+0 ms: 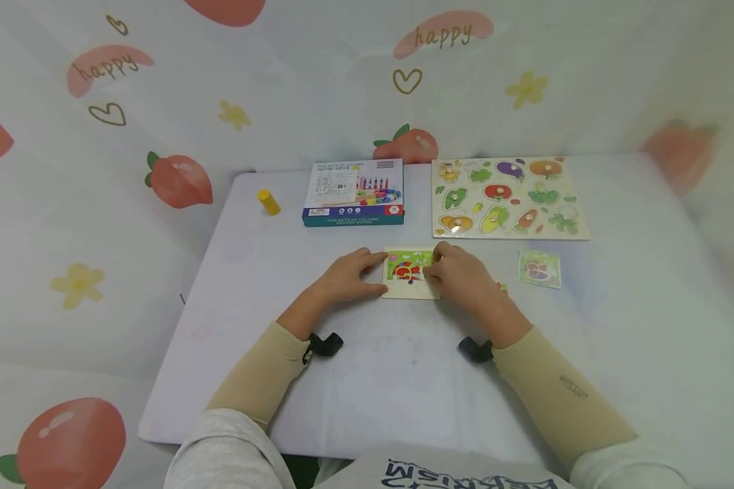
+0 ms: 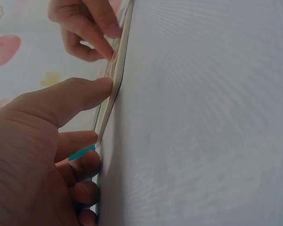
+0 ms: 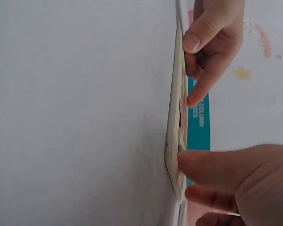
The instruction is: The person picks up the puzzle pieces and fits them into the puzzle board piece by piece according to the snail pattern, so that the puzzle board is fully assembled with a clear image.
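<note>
A small wooden jigsaw board (image 1: 411, 292) lies flat on the table, with a green and red picture in its upper part and a bare pale strip below. My left hand (image 1: 350, 277) holds its left side, thumb at the near corner and index finger at the far one. In the left wrist view that thumb (image 2: 92, 89) presses the board's edge. Over the board's right part, my right hand (image 1: 465, 275) pinches a puzzle piece, largely hidden behind the fingers. Another puzzle piece (image 1: 502, 288) shows partly beside the right hand. A picture card (image 1: 539, 269) lies farther right.
Behind the hands are a boxed bead set (image 1: 353, 192) and a large vegetable peg puzzle (image 1: 510, 198). A yellow cylinder (image 1: 268, 202) lies at the back left. The white table (image 1: 404, 387) meets a fruit-print cloth (image 1: 318, 81) at the back.
</note>
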The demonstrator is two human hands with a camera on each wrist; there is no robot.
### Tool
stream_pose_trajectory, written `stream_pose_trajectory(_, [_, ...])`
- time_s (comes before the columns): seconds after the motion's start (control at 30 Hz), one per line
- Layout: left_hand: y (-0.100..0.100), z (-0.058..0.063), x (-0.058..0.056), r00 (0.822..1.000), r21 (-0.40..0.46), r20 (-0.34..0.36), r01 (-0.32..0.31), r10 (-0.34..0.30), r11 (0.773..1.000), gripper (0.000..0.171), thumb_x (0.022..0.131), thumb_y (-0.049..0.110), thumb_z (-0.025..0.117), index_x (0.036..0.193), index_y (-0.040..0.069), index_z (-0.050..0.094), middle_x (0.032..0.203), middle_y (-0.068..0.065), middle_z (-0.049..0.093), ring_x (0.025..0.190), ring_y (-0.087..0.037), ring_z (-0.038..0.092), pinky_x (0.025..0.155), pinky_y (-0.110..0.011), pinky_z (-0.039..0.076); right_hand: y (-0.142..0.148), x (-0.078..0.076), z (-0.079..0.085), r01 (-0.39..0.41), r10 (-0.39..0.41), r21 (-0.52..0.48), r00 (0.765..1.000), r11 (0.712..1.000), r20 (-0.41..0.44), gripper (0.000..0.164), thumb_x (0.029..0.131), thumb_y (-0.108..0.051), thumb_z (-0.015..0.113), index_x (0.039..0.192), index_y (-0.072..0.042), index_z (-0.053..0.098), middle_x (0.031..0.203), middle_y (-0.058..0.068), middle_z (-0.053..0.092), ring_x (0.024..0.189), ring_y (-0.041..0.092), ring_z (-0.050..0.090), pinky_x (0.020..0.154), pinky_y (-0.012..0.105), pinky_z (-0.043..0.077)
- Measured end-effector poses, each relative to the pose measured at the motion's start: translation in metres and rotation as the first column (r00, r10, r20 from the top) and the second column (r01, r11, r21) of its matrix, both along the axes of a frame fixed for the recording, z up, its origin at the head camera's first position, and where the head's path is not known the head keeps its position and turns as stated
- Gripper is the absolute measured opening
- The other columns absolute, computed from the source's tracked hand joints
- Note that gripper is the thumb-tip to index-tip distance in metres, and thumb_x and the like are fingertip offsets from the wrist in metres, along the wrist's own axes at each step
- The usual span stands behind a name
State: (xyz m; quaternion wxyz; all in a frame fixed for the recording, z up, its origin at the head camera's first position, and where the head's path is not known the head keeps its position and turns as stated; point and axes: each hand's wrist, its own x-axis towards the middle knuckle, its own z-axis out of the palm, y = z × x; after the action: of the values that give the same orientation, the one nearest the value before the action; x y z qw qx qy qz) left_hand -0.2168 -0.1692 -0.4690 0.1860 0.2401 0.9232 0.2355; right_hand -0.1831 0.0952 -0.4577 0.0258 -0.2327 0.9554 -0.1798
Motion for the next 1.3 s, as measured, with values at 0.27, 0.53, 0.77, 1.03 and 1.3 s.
stream_pose_trajectory(0.27, [0.0, 0.0, -0.002, 1.0, -0.002, 0.007, -0.005, 0.005, 1.0, 0.076, 0.09, 0.046, 0.076, 0.156, 0.024, 0.046, 0.1, -0.003, 0.049, 0.093, -0.018, 0.047, 0.074, -0.035, 0.038, 0.0, -0.007, -0.001, 0.053, -0.052, -0.019, 0.998, 0.998, 0.043, 0.02, 0.092, -0.012, 0.078, 0.109, -0.003, 0.08, 0.104, 0.009, 0.066, 0.092, 0.026, 0.062, 0.083, 0.04, 0.053])
stream_pose_trajectory(0.53, [-0.001, 0.002, -0.003, 1.0, -0.005, 0.005, -0.009, 0.009, 1.0, 0.076, 0.09, 0.046, 0.076, 0.156, 0.024, 0.047, 0.103, -0.003, 0.05, 0.095, -0.019, 0.048, 0.076, -0.035, 0.04, 0.009, -0.015, 0.001, 0.07, -0.059, -0.057, 0.984, 0.996, 0.171, 0.023, 0.091, -0.017, 0.081, 0.109, -0.004, 0.081, 0.1, 0.008, 0.058, 0.087, 0.023, 0.051, 0.073, 0.035, 0.045])
stream_pose_trajectory(0.77, [-0.001, 0.003, -0.004, 1.0, -0.002, 0.008, 0.0, 0.0, 1.0, 0.076, 0.09, 0.046, 0.076, 0.156, 0.023, 0.046, 0.1, -0.003, 0.049, 0.093, -0.019, 0.047, 0.074, -0.035, 0.039, 0.005, -0.01, 0.003, -0.017, 0.014, 0.056, 0.998, 0.998, 0.054, 0.029, 0.093, -0.019, 0.077, 0.122, -0.017, 0.078, 0.109, 0.012, 0.056, 0.095, 0.027, 0.049, 0.079, 0.038, 0.046])
stream_pose_trajectory(1.03, [-0.001, 0.004, -0.003, 1.0, 0.008, 0.018, -0.012, 0.012, 1.0, 0.076, 0.09, 0.046, 0.077, 0.156, 0.024, 0.047, 0.102, -0.003, 0.05, 0.094, -0.018, 0.048, 0.076, -0.036, 0.04, 0.002, -0.003, 0.006, -0.017, 0.019, 0.182, 1.0, 0.983, -0.009, 0.033, 0.098, -0.033, 0.068, 0.13, -0.028, 0.074, 0.14, 0.017, 0.049, 0.123, 0.037, 0.045, 0.093, 0.053, 0.044])
stream_pose_trajectory(1.3, [0.0, 0.001, -0.001, 1.0, 0.01, 0.019, 0.0, 0.0, 1.0, 0.076, 0.09, 0.046, 0.077, 0.156, 0.023, 0.047, 0.102, -0.003, 0.049, 0.093, -0.018, 0.047, 0.075, -0.035, 0.039, -0.001, 0.0, 0.001, -0.015, 0.017, 0.211, 1.0, 0.977, -0.007, 0.044, 0.098, -0.039, 0.068, 0.14, -0.026, 0.067, 0.135, 0.018, 0.05, 0.114, 0.035, 0.047, 0.086, 0.048, 0.045])
